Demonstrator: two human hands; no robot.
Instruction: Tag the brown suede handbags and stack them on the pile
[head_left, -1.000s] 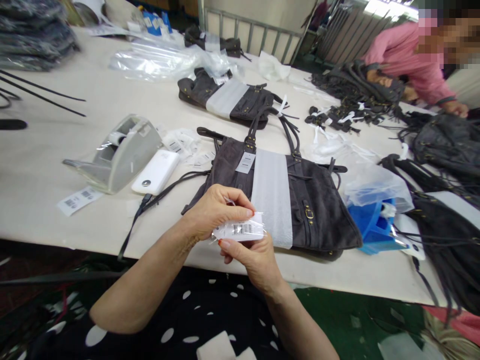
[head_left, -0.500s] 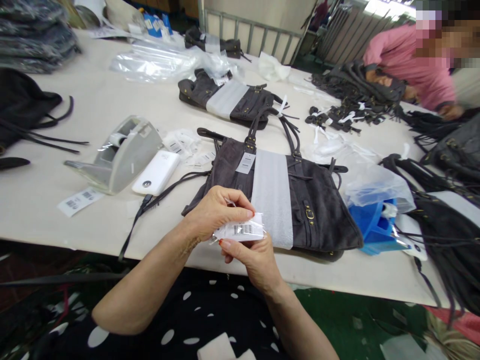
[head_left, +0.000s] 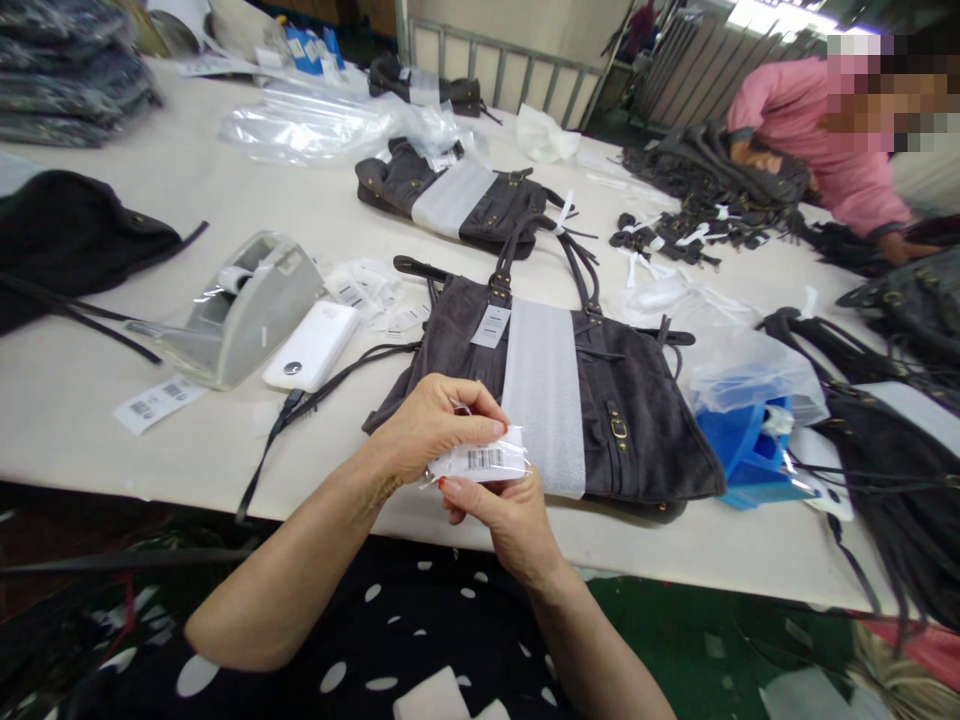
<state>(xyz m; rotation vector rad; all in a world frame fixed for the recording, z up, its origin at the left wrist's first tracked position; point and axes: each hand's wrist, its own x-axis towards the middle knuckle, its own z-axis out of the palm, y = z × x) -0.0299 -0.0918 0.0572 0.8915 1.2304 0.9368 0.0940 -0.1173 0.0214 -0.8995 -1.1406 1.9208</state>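
Note:
Both my hands pinch a small white barcode tag (head_left: 484, 460) in a clear sleeve, just above the table's near edge. My left hand (head_left: 427, 425) grips its upper left side, fingers curled. My right hand (head_left: 510, 515) holds it from below, thumb on its lower edge. Right behind the tag lies a dark grey suede handbag (head_left: 637, 410) with a white foam band (head_left: 544, 395) wrapped around its middle and a paper tag on one handle.
A tape dispenser (head_left: 244, 305), a white power bank (head_left: 311, 345) and loose barcode labels (head_left: 150, 400) lie at left. A second banded bag (head_left: 457, 200) sits farther back. A blue box (head_left: 746, 450), plastic bags and more dark bags crowd the right, where a person in pink (head_left: 810, 130) works.
A black bag has slid onto the table at the far left. The person in pink has shifted bags at the right. My hands keep the tag almost still.

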